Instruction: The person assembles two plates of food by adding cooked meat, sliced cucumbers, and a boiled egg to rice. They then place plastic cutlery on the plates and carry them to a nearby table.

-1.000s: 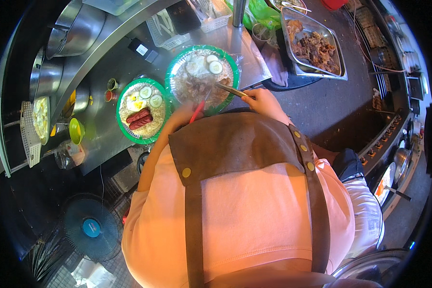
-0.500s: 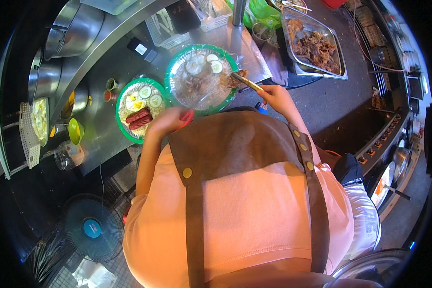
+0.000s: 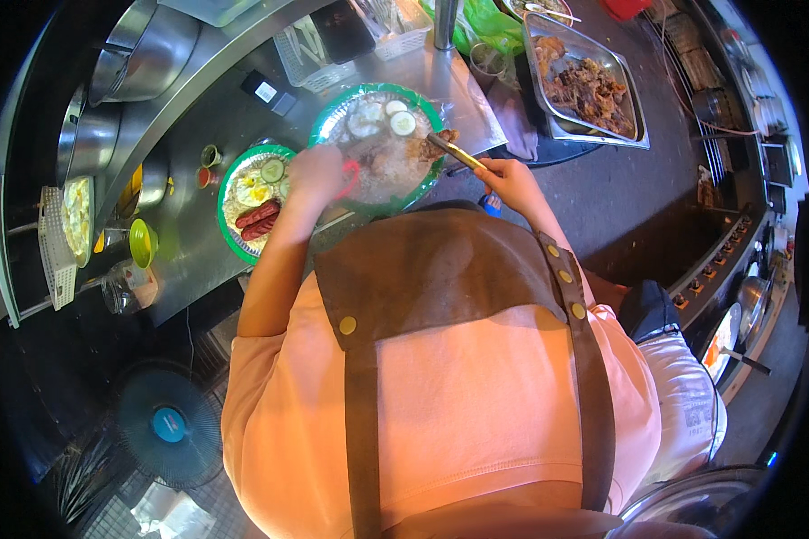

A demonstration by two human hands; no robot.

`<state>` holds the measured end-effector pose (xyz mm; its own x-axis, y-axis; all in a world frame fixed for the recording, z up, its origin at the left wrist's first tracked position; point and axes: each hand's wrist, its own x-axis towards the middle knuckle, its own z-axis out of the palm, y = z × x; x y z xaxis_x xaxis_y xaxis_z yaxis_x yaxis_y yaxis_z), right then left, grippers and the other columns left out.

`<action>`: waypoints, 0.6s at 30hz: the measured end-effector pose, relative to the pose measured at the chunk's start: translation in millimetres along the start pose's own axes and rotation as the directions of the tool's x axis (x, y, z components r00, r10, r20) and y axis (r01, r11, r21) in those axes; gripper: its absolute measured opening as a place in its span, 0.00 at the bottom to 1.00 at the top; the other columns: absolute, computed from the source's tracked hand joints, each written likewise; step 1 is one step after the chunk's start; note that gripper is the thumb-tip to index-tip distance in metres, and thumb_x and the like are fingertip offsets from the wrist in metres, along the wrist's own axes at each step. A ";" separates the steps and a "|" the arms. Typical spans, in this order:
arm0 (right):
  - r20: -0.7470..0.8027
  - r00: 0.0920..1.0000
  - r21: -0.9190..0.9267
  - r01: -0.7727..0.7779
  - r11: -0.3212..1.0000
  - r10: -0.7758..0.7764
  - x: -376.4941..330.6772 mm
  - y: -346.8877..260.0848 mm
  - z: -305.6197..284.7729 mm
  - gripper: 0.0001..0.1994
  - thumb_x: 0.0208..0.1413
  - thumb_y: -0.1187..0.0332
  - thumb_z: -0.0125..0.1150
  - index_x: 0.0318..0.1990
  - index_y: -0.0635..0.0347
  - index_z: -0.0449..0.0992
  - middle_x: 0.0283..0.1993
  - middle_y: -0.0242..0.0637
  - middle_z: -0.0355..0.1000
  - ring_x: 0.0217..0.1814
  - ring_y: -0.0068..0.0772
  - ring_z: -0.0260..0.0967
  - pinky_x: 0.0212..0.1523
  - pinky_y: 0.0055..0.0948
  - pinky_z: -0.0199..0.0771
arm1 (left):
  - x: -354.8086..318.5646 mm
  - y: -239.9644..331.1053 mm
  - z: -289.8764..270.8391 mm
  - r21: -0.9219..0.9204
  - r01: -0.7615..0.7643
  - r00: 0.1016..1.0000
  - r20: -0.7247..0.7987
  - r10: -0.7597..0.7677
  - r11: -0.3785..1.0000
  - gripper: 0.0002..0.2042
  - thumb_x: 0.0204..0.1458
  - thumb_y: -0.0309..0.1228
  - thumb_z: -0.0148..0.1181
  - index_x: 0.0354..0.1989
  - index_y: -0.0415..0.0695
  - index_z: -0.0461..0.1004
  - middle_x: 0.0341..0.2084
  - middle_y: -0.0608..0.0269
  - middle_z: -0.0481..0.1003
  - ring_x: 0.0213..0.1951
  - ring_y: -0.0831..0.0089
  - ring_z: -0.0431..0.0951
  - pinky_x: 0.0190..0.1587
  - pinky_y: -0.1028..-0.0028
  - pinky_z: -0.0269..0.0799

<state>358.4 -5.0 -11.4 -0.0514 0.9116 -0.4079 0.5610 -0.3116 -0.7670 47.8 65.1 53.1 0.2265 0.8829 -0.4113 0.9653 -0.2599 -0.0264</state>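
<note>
My right hand (image 3: 510, 183) grips metal tongs (image 3: 456, 151) with a golden sheen, their tips on a piece of browned meat (image 3: 431, 144) at the right edge of the larger plate. This plate, green-rimmed (image 3: 436, 180) and covered in clear plastic, bears rice, cucumber slices (image 3: 403, 123) and more meat. Closed and blurred, my left hand (image 3: 315, 175) holds a red loop-handled tool (image 3: 350, 176) over the plate's left side; its working end cannot be made out. Partly behind that hand lies a second green-rimmed plate (image 3: 226, 225) with a fried egg (image 3: 250, 189) and red sausages (image 3: 257, 220).
A steel tray of cooked meat (image 3: 593, 94) stands at the far right. Cutlery baskets (image 3: 310, 58) and a black device (image 3: 267, 92) lie at the back of the steel counter. A green bowl (image 3: 142, 243) is at the left; stove knobs (image 3: 715, 260) line the right.
My left hand has moved up and forward with the red loop-handled tool, from the near edge to over the larger plate. The tongs and meat have shifted slightly left.
</note>
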 end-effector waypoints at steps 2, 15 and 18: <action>-0.010 1.000 0.005 0.002 1.000 -0.002 -1.1 3.7 -1.6 0.17 0.52 0.58 0.58 0.45 0.58 0.77 0.19 0.37 0.72 0.21 0.26 0.70 0.26 0.27 0.66 | -2.2 0.4 -7.1 -0.025 -0.008 1.000 -0.015 0.007 1.000 0.15 0.43 0.42 0.59 0.27 0.40 0.77 0.28 0.52 0.77 0.33 0.54 0.78 0.35 0.61 0.74; -0.018 1.000 0.040 -0.011 0.999 0.012 0.2 2.8 9.2 0.16 0.52 0.58 0.58 0.44 0.57 0.77 0.20 0.37 0.73 0.24 0.27 0.72 0.29 0.28 0.67 | -16.5 -5.2 -17.0 -0.124 0.044 0.998 0.048 -0.038 0.991 0.18 0.43 0.43 0.57 0.33 0.39 0.76 0.36 0.49 0.76 0.41 0.52 0.75 0.42 0.61 0.71; -0.009 1.000 0.037 -0.005 0.999 0.006 0.7 -1.6 12.9 0.16 0.52 0.58 0.58 0.44 0.57 0.77 0.20 0.37 0.72 0.24 0.27 0.72 0.29 0.28 0.67 | -15.4 -1.7 -3.9 0.023 0.007 0.997 -0.080 -0.005 1.000 0.19 0.43 0.41 0.58 0.40 0.40 0.73 0.41 0.52 0.74 0.45 0.53 0.72 0.45 0.59 0.68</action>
<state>346.7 -7.3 -16.9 -0.0405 0.9122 -0.4076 0.5307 -0.3260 -0.7823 43.2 53.5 63.1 0.2316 0.9127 -0.3367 0.9636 -0.2628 -0.0498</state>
